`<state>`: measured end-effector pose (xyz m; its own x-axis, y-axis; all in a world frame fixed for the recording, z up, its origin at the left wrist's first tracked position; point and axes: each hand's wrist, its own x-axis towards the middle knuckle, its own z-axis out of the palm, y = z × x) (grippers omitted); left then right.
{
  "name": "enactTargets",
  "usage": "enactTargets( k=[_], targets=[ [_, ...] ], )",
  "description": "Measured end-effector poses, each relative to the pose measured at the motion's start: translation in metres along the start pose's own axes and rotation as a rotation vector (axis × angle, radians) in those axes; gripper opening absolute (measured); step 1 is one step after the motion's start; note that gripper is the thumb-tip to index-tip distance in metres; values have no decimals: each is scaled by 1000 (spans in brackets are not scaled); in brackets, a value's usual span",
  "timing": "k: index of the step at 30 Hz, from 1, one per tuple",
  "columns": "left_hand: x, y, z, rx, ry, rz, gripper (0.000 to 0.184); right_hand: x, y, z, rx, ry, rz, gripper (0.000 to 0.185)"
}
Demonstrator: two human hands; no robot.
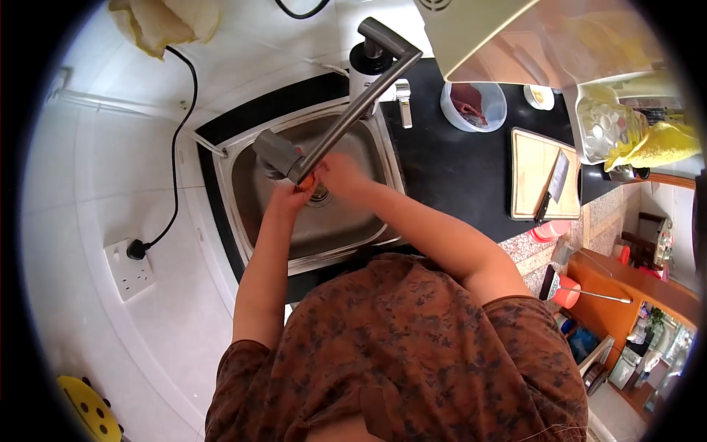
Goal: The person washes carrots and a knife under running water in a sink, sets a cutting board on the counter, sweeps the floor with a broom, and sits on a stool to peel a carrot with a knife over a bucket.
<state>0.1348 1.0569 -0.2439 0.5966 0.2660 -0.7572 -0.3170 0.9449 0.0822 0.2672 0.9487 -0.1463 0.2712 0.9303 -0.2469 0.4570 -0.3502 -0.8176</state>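
Both hands are over the steel sink (250, 214), beneath the grey tap head (278, 156). My left hand (293, 195) is closed around a small orange piece, perhaps a vegetable (308, 182); the tap hides much of it. My right hand (340, 175) is smeared by motion just to the right of that orange piece, so its fingers are hard to make out. Below the hands, the round drain (319, 195) shows in the sink's bottom.
The tap's long arm (353, 114) crosses above the sink. On the black counter (442, 177) stand a bowl of dark red meat (469, 103), a small white bowl (540, 97) and a cutting board (526, 158) with a cleaver (557, 180) on it. A plugged socket (129, 269) is on the left wall.
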Motion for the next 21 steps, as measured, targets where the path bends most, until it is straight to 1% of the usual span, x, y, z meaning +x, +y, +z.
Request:
enactTargets(
  k=[1, 2, 4, 5, 6, 7, 8, 10, 11, 13, 14, 15, 16, 17, 19, 20, 21],
  targets=[
    [-3, -3, 15, -124, -52, -7, 26, -1, 6, -6, 76, 99, 47, 21],
    [-6, -4, 23, -120, -57, -11, 26, -3, 12, -12, 153, 198, 91, 20],
    [-10, -7, 34, -219, -37, 115, 28, -9, 23, -19, 113, 230, 92, 19],
    [-10, -5, 33, -213, -40, 113, 28, -11, 27, -19, 75, 254, 93, 19],
    [-10, -2, 30, -231, -65, 51, 30, -13, 31, -19, 79, 261, 93, 19],
    [-16, -1, 34, -250, -89, -9, 32, -14, 35, -17, 70, 215, 116, 19],
    [-24, -2, 35, -243, -88, -9, 32, -14, 39, -14, 62, 167, 140, 18],
    [-45, -5, 34, -333, -131, -201, 37, -17, 42, -7, 97, 170, 141, 18],
    [-51, -8, 29, -329, -127, -195, 37, -19, 42, -3, 127, 168, 142, 18],
    [-59, -14, 24, -207, -217, -186, 36, -19, 40, 3, 147, 126, 166, 19],
    [-63, -16, 23, -204, -222, -178, 36, -19, 39, 4, 159, 87, 195, 20],
    [-66, -17, 24, -85, -185, -149, 35, -18, 38, 5, 157, 90, 186, 20],
    [-69, -18, 25, 34, -150, -119, 35, -18, 35, 6, 149, 89, 130, 20],
    [-73, -19, 25, 37, -159, -116, 35, -18, 33, 5, 141, 89, 75, 20],
    [-81, -22, 21, 290, -87, -7, 36, -22, 19, -6, 157, 78, 74, 20],
    [-84, -23, 20, 292, -92, -5, 36, -24, 11, -11, 177, 60, 78, 20],
    [-87, -23, 17, 489, -29, 72, 36, -22, 9, -11, 175, 62, 74, 20]
  ],
)
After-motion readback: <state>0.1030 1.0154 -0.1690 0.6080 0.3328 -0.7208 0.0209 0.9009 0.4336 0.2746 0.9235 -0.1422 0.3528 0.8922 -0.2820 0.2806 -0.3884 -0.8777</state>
